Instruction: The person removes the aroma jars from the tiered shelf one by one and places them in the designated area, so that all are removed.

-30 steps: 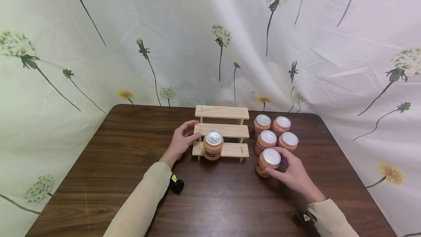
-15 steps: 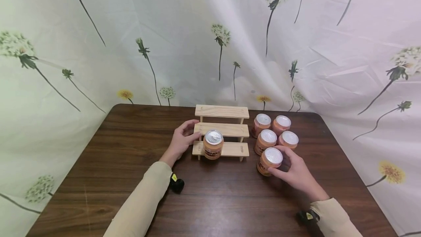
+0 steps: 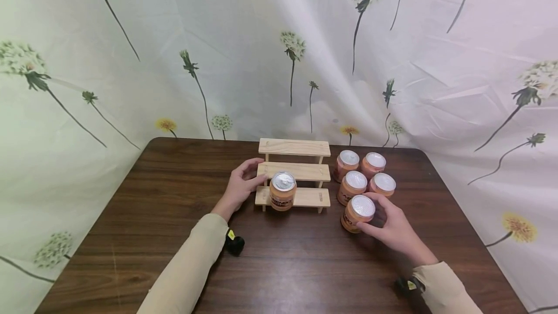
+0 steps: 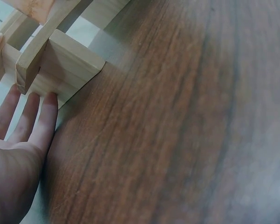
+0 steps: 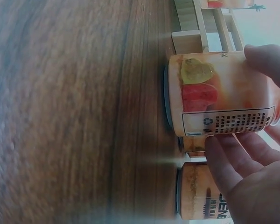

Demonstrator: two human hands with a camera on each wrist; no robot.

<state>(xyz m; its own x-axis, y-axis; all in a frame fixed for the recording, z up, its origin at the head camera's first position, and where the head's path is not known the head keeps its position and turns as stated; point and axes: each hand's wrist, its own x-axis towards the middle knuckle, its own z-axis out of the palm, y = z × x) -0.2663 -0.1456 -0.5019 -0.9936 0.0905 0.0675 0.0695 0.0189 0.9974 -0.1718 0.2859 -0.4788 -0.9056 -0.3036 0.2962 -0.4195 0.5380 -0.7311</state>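
On the left, my left hand (image 3: 240, 184) holds the end of a three-step wooden rack (image 3: 307, 172), thumb at the middle shelf. In the left wrist view its fingers (image 4: 45, 119) reach up to the rack's side panel (image 4: 67, 63). An orange can (image 3: 282, 198) with a silver lid stands upright toward the left of the lowest shelf. To the right, my right hand (image 3: 394, 227) grips another orange can (image 3: 354, 217) between thumb and fingers. Coloured gummy shapes and small print show on that can (image 5: 224, 93) in the right wrist view.
Several more orange cans (image 3: 352, 189) with silver lids stand grouped right of the rack, just behind the held can. The brown wooden table (image 3: 287, 270) ends at a hanging sheet (image 3: 244, 62) printed with dandelions.
My right hand and the can in it have shifted slightly to the right since a second ago. My left hand, the rack and the can on it look unmoved.
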